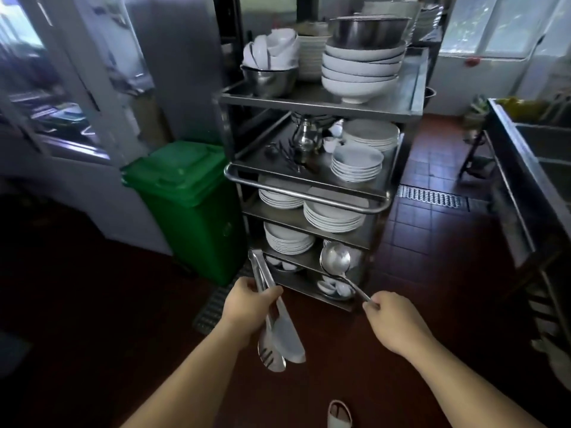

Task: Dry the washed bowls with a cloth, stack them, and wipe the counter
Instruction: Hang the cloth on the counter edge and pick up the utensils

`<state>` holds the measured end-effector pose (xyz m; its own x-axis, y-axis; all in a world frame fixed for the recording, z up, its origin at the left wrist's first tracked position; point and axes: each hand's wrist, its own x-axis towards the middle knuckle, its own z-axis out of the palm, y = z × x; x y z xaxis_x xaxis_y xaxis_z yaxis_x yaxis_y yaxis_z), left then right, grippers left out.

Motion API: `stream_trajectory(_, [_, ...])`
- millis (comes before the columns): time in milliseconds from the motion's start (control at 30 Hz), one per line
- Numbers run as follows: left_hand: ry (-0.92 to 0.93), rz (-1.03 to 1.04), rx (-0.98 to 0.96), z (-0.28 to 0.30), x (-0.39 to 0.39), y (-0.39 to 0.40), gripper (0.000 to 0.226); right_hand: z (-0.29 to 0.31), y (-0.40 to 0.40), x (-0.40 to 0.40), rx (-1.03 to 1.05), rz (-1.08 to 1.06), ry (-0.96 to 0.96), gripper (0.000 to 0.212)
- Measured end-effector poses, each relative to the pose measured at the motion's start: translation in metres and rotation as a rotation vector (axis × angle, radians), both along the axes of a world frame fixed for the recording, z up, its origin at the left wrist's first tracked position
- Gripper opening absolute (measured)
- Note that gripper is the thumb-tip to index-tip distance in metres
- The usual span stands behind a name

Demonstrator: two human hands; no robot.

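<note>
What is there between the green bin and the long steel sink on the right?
In the head view, a steel trolley stacked with white plates and bowls stands between the green bin and the steel sink, with a stretch of red tiled floor right of it.
</note>
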<state>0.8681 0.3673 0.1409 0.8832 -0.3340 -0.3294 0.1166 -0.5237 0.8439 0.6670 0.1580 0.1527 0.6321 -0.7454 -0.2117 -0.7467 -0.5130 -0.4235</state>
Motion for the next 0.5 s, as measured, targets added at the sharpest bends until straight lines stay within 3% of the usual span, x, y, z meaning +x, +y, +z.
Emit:
stream_trajectory(200, [-0.021,0.067,0.039,0.018,0.062,-0.07,0.049,0.006,-0.077,0.078,0.003,0.107,-0.02,0.04])
stream_trajectory(500, [0.058,0.183,-0.052,0.038,0.14,-0.167,0.042,0.033,-0.196,0.185,0.008,0.201,-0.089,0.037])
